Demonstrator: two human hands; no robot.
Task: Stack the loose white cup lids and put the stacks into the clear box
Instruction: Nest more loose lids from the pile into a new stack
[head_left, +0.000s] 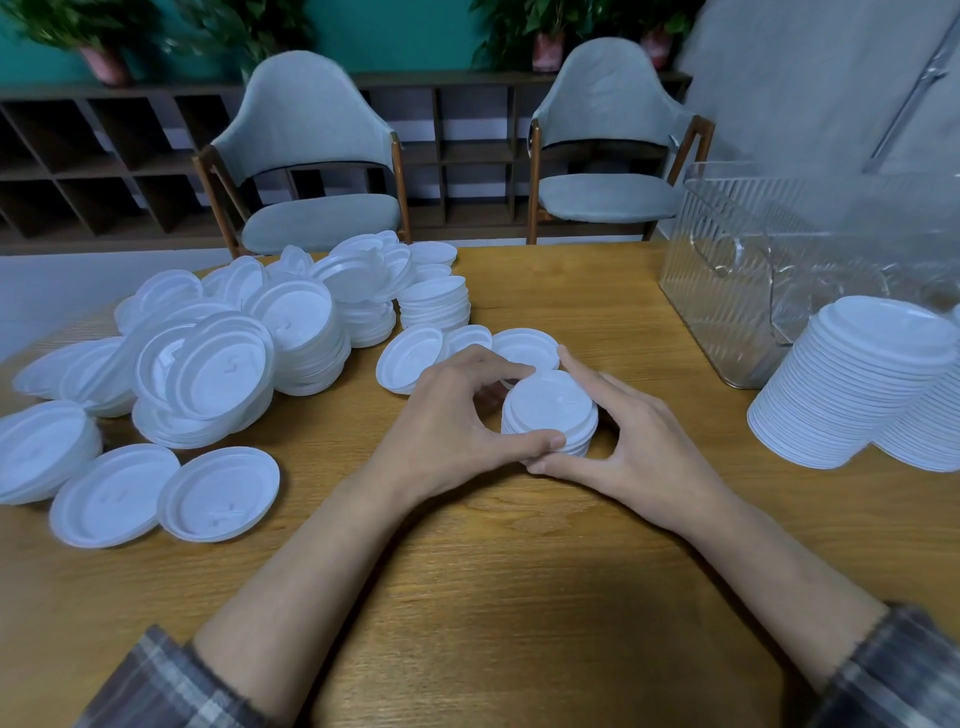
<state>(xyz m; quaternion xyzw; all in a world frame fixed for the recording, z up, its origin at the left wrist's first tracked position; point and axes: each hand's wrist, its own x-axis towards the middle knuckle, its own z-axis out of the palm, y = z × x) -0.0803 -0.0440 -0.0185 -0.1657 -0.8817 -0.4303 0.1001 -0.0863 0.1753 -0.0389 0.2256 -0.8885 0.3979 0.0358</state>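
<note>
A short stack of white lids (549, 410) stands on the wooden table (493, 597) in front of me. My left hand (452, 431) curls round its left side, thumb at the front and fingers at the back. My right hand (623, 441) wraps its right side, thumb touching the left thumb. A big heap of loose white lids (223, 353) covers the table's left part. Three single lids (467, 348) lie just behind my hands. The clear box (737, 280) stands at the right rear. Two tall lid stacks (862, 384) lean beside it.
Two grey chairs (317, 171) stand behind the table's far edge, before a dark wooden shelf unit (104, 156). Potted plants sit on top of the shelf. A crumpled clear plastic bag (883, 260) lies inside the box.
</note>
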